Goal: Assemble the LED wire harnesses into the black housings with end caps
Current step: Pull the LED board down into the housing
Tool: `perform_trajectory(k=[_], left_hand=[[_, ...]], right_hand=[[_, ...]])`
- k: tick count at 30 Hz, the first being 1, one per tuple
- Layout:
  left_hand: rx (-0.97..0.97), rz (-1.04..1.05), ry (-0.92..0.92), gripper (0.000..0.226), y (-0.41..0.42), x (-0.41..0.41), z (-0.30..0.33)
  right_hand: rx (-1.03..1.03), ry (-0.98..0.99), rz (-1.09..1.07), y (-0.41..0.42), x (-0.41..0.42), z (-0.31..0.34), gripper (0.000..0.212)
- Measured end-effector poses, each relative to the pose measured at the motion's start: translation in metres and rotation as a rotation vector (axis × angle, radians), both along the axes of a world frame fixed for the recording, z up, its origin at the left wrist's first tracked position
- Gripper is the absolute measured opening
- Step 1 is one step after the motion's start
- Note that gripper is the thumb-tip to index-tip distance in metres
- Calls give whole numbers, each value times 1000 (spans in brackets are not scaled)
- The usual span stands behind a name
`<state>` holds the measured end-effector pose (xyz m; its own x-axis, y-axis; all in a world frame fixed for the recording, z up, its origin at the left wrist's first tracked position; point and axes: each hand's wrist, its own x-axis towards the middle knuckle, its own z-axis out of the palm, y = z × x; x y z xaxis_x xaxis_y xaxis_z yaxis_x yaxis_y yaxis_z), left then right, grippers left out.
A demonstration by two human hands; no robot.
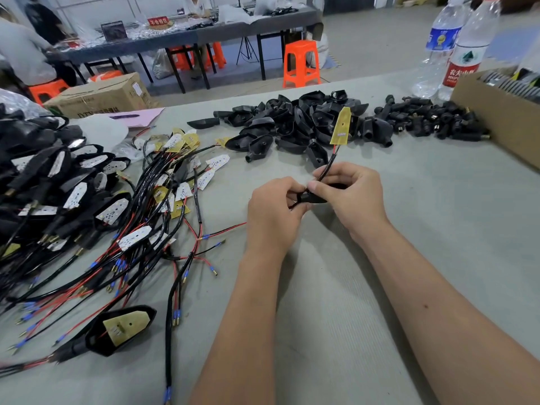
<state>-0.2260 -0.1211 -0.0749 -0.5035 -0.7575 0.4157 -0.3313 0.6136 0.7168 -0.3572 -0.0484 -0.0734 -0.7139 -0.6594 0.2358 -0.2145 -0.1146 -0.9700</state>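
Head view: finished assemblies [43, 176] heaped far left; loose harnesses [163, 200] tangled beside them; empty housings [292, 124] piled at the far table edge, so much remains. Open mat lies near centre. Left hand [274, 211] and right hand [347, 191] both pinch one black housing [311, 197], its wire [328, 168] threaded through and LED board [341, 126] standing above, unseated.

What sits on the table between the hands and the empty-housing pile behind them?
Head view: bare grey table, crossed only by the held harness wire rising to its LED board.
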Motion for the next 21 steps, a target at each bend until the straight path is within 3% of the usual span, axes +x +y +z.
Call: perform_trajectory(k=[2, 6, 11, 16, 21], left_hand=[[-14, 11, -5, 24, 0, 0, 1], [-33, -6, -22, 26, 0, 2, 3], [-72, 2, -71, 27, 2, 2, 4], [-96, 95, -99, 27, 3, 5, 4], [-106, 155, -122, 25, 2, 6, 5]], right_hand=[[-31, -23, 39, 1, 1, 2, 7], [-124, -176, -122, 0, -2, 3, 33], [-219, -447, -202, 1, -9, 8, 29], [-232, -469, -175, 0, -9, 9, 37], [-230, -514, -110, 0, -10, 9, 30]])
